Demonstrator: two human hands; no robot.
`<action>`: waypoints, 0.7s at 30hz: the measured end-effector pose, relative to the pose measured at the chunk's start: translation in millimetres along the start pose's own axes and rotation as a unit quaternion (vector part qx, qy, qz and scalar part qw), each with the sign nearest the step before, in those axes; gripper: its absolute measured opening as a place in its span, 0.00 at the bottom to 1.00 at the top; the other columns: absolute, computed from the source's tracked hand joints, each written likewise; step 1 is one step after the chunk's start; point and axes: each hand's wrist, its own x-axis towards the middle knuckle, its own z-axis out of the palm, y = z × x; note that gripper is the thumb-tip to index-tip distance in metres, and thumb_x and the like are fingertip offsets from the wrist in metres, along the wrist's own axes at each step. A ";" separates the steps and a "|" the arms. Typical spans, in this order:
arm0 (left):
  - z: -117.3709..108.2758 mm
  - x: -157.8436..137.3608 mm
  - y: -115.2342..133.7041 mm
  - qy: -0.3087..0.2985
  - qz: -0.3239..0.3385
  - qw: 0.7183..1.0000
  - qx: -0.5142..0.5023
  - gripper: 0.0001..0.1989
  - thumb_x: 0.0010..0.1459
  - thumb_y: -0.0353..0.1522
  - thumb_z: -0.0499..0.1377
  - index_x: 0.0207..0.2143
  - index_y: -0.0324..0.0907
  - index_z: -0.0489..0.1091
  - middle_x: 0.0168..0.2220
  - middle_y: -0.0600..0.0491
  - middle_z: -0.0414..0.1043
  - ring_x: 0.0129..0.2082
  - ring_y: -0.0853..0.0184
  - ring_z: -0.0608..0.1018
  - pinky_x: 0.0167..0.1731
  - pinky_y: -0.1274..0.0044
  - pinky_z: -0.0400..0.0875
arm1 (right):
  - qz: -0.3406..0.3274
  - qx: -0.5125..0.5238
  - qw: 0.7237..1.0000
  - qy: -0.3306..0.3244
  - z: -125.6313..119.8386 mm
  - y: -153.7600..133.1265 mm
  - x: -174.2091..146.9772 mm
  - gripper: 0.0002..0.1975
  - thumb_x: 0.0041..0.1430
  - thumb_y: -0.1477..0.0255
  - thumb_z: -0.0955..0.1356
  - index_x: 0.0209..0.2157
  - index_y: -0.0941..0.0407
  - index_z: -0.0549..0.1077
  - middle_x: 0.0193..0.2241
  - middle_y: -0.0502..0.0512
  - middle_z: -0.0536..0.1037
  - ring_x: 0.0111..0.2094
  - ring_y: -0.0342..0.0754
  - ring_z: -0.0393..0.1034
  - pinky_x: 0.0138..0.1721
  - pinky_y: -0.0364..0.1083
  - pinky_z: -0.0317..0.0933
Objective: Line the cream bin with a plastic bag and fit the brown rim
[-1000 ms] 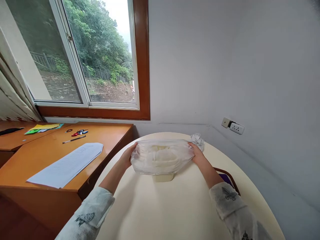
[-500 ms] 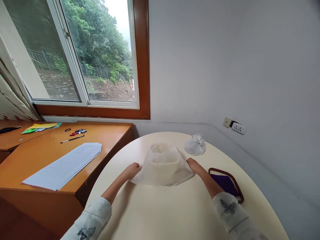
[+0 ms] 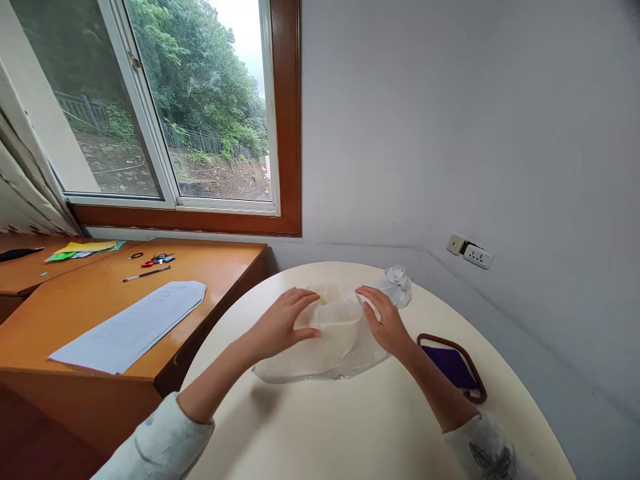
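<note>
A thin, translucent white plastic bag (image 3: 320, 365) lies spread on the round table, draped about a pale, rounded container (image 3: 336, 328) whose rim shows through it. My left hand (image 3: 287, 321) is at the container's left side, thumb and fingers apart. On the opposite side, my right hand (image 3: 384, 321) also has its fingers spread, beside the rim. Neither hand is closed on anything; whether the fingertips touch the bag is hard to tell. Behind my right hand stands a knotted white plastic bag (image 3: 397, 287), partly covered by it.
The cream round table (image 3: 320, 433) meets the wall at the back. A brown-framed purple item (image 3: 453, 367) lies near my right forearm. To the left, a wooden desk (image 3: 225, 270) bears paper sheets (image 3: 135, 327), a pen (image 3: 147, 274) and small keys (image 3: 159, 260).
Both hands have let go of the bag's lower side edges and moved up and inward to the container's sides, fingers now spread. The bag's near edge lies flatter and closer to me.
</note>
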 end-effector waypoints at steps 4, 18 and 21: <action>20.9 9.4 13.6 -0.061 0.038 0.995 0.064 0.19 0.52 0.39 0.58 0.45 0.40 0.65 0.39 0.48 0.72 0.41 0.61 0.73 0.54 0.64 0.54 | -0.122 -0.028 0.991 -0.055 -0.9 -25.7 -5.8 0.20 0.56 0.81 0.55 0.46 0.55 0.66 0.43 0.56 0.73 0.48 0.48 0.64 0.53 0.56 0.50; 46.0 -26.5 46.9 -0.026 0.194 0.967 0.166 0.10 0.51 0.19 0.46 0.25 0.41 0.61 0.22 0.54 0.66 0.24 0.68 0.67 0.38 0.73 0.62 | -0.049 -0.131 0.968 -0.207 -28.0 -89.8 -8.6 0.12 0.54 0.80 0.58 0.28 0.56 0.70 0.25 0.53 0.75 0.26 0.45 0.68 0.28 0.43 0.58; 47.6 -27.4 55.9 -0.026 0.211 0.963 0.166 0.11 0.54 0.20 0.45 0.28 0.41 0.62 0.24 0.53 0.68 0.26 0.66 0.68 0.38 0.72 0.61 | 0.026 -0.128 0.949 -0.287 -12.9 -88.7 2.7 0.10 0.47 0.82 0.62 0.19 0.57 0.67 0.19 0.55 0.72 0.20 0.46 0.67 0.23 0.43 0.55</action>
